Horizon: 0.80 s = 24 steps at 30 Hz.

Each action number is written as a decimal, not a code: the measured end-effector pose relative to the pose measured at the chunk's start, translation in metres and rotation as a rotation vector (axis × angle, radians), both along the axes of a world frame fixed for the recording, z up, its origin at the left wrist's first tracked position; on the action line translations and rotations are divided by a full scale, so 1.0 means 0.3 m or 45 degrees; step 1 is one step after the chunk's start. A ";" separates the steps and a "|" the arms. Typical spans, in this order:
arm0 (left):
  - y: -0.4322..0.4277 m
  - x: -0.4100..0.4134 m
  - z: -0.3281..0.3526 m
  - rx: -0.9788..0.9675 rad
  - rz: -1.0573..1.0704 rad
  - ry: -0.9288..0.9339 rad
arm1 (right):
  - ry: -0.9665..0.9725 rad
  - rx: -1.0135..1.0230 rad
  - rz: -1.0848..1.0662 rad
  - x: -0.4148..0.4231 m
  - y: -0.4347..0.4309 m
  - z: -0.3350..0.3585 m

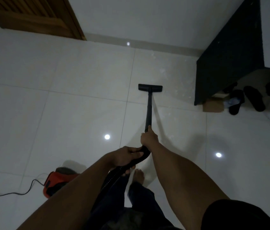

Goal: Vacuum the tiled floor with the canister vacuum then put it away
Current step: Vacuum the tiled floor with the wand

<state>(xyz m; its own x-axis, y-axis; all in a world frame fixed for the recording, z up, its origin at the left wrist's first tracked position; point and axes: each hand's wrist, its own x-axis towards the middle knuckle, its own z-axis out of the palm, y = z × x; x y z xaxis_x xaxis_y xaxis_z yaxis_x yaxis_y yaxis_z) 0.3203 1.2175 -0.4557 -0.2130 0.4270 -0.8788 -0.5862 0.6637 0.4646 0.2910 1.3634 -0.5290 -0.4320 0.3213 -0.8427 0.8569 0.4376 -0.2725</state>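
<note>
Both left hand (124,157) and right hand (148,138) grip wand (149,107).

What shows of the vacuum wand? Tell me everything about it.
The wand is a slim, straight black tube; whether plastic or metal cannot be told. It ends in a wide, flat black floor head that rests on the pale tiled floor. From there it slants back up towards the person. The right hand grips its upper end. Just behind, the left hand grips the curved black handle, from which the ribbed hose runs down.
</note>
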 end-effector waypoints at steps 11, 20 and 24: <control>-0.033 -0.474 -0.041 -0.013 -0.037 -0.002 | 0.058 -0.037 -0.034 -0.444 -0.023 -0.036; 0.055 -0.801 -0.037 -0.056 0.011 -0.044 | 0.028 -0.035 -0.053 -0.779 0.049 -0.068; 0.136 -0.989 -0.044 -0.070 0.039 -0.033 | 0.044 -0.040 -0.035 -0.978 0.136 -0.068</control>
